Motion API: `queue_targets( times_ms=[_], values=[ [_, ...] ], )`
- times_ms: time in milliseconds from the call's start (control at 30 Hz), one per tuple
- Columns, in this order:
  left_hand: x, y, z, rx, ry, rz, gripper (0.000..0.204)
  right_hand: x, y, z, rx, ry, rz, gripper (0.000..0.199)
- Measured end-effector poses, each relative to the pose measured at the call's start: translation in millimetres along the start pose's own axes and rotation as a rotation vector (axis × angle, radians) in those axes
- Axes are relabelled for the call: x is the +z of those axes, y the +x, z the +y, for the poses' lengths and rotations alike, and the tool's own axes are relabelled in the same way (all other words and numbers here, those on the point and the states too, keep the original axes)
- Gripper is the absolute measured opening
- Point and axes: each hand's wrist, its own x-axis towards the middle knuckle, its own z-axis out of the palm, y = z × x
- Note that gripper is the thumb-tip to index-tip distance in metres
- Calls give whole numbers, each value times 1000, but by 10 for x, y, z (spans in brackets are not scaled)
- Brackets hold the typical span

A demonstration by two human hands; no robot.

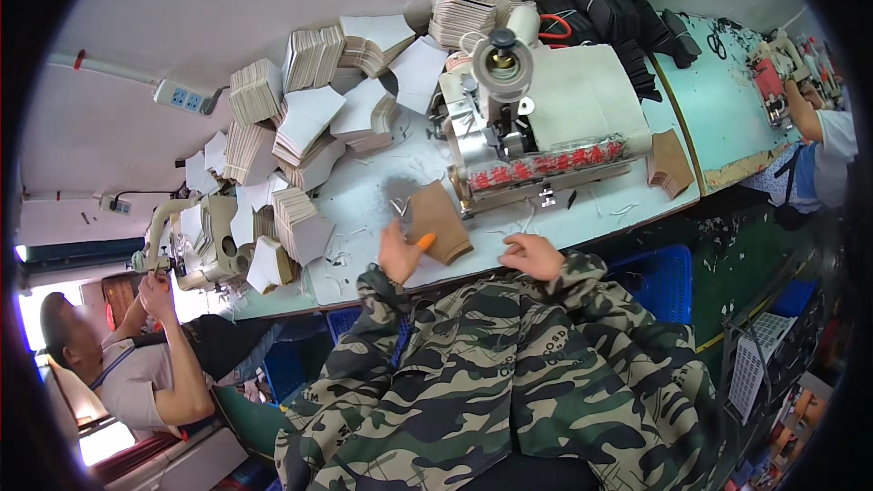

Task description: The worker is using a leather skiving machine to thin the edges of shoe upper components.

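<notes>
Brown cut piece (439, 221) flat on counter (364, 209), just in front of sewing machine (527, 118) | left hand (400, 253) open, orange-capped finger touching piece's near edge | right hand (532, 256) loosely curled, empty, on counter edge right of piece; white piece stacks (309, 118) behind-left

Both forearms come up in camouflage sleeves and end at the near edge of the counter (364, 191). The left hand (398, 253) rests on that edge, palm down and fingers loosely spread, with an orange cap on the thumb tip; its grip is slack, closed on nothing. The right hand (532, 255) lies further right along the same edge, fingers curled under loosely, knuckles up, also holding nothing. The two hands are well apart.
</notes>
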Motion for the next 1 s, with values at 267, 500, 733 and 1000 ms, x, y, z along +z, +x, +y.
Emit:
queue_targets(
  times_ms=[267, 500, 733, 1000],
  values=[
    [-322, 825, 564, 169, 248, -327, 44, -699, -118, -1, 92, 241, 79, 50],
    [-539, 752, 847, 382, 426, -185, 27, -933, -124, -329, 12, 302, 58, 46],
    [-754, 863, 1696, 425, -318, -467, 18, -753, 52, -697, -98, 613, 91, 31],
    [-657, 1125, 1726, 421, -89, -408, 25, -622, 270, -679, 130, 943, 52, 20]
  ],
)
